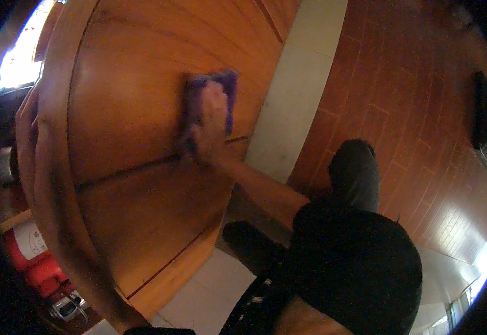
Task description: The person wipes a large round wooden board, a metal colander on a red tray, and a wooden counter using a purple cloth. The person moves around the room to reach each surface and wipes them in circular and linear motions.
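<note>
A purple cloth [231, 86] lies flat against the orange-brown wooden cabinet door [143, 83], and my right hand [212, 109] presses on it. Both are blurred. The hand and cloth are just above a dark seam between two wooden panels. My left hand [27, 111] is at the far left, by the outer side of the cabinet's wooden edge [55, 96]; its fingers are partly hidden, and whether they grip the edge is not clear.
Red packages [48, 272] and a shiny metal-and-glass object [67, 307] sit at lower left. Past the cabinet run a pale floor strip [293, 96] and reddish wood-look flooring [377, 113]. My shoes stand on the floor below. A dark object [484, 113] is at far right.
</note>
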Action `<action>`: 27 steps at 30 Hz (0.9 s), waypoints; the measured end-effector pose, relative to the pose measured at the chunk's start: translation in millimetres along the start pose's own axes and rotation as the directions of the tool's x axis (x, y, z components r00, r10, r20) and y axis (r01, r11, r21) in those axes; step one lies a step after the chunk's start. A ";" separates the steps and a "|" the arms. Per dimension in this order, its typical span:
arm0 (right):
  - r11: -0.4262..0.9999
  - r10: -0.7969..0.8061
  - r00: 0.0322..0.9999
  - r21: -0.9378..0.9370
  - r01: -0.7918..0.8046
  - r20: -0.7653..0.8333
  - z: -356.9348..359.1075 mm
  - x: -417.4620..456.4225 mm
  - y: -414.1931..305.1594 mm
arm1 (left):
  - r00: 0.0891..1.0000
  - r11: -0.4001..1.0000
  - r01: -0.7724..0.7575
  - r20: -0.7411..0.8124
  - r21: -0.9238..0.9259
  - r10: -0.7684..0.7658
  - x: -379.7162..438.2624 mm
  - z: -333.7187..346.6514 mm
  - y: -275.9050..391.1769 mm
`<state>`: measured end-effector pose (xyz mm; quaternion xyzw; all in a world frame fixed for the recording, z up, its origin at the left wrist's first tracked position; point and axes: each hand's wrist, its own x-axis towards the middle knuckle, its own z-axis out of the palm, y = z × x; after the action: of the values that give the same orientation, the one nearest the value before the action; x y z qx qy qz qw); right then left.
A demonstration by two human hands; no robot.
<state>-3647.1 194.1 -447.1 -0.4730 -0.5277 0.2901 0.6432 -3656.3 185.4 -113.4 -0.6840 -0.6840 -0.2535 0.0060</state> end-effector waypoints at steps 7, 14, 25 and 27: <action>0.739 0.672 0.740 -0.030 -0.673 -0.029 -26.4 -73.1 124.7 | 1.000 0.999 0.005 -0.005 0.047 -0.004 -10.3 -15.5 1.3; 0.642 0.760 0.650 0.136 -0.755 0.023 -45.4 -12.5 180.9 | 1.000 0.995 0.009 -0.016 0.095 -0.007 -13.1 -29.6 10.4; 0.497 0.715 0.657 0.485 -0.719 0.241 -129.9 156.0 172.8 | 0.998 0.995 -0.057 0.022 0.081 0.056 -36.6 -64.7 45.8; 0.512 0.709 0.670 0.492 -0.704 0.220 -134.5 152.6 149.0 | 0.997 0.995 -0.078 0.031 0.061 0.076 -38.9 -68.5 46.6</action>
<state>-3458.2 343.8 -521.2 -0.4464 -0.1822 0.6594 0.5769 -3633.2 121.8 -51.7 -0.7129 -0.6647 -0.2220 0.0274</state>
